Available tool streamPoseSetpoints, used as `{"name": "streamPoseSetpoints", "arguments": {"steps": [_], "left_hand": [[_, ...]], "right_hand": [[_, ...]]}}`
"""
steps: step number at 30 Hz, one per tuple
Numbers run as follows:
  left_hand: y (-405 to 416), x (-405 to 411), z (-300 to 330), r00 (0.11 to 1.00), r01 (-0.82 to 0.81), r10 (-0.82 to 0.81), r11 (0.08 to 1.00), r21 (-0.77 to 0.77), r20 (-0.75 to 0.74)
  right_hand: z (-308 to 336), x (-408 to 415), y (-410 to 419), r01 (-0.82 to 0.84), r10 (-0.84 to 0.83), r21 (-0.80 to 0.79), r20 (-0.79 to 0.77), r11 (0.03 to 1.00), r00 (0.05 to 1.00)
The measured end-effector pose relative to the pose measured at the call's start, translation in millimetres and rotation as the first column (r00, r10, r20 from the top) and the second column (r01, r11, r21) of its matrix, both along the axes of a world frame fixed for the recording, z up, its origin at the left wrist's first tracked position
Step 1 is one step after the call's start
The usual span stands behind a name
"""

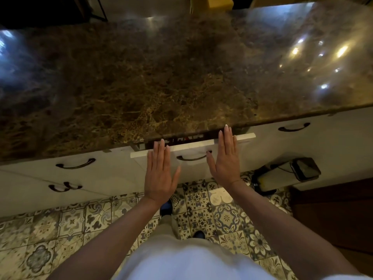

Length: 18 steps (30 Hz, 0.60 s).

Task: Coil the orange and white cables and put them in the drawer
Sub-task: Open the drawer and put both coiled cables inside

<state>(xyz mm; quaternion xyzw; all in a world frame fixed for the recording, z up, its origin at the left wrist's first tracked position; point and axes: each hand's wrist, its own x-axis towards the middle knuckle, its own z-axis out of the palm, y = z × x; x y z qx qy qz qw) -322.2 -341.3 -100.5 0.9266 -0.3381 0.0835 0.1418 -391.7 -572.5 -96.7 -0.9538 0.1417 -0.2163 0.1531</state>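
Nearly done. Left hand (159,174) and right hand (226,160) flat, fingers straight, holding nothing, against front of drawer (191,147), slightly ajar under table (141,77). Cables unseen, presumably inside; only closing left.

The drawer (191,147) is white-fronted with a dark curved handle (193,157) at its middle, set just under the brown marble counter edge. It stands slightly open, its front tilted out from the neighbouring fronts, leaving a narrow dark gap. Within that gap only small, indistinct white and red shapes show; the cables cannot be made out.
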Motion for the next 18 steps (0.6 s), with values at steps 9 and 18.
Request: {"name": "streamPoseSetpoints", "arguments": {"steps": [9, 18], "left_hand": [[-2.9, -0.8, -11.1, 0.997, -0.051, 0.055, 0.996, 0.079, -0.049], [-10.2, 1.1, -23.9, 0.987, -0.102, 0.109, 0.993, 0.064, -0.118]], "right_hand": [[-12.3, 5.4, 19.0, 0.069, -0.082, -0.100, -0.134, 0.993, 0.988], [-26.4, 4.7, 24.0, 0.045, -0.056, -0.057, -0.208, 0.997, 0.977]]}}
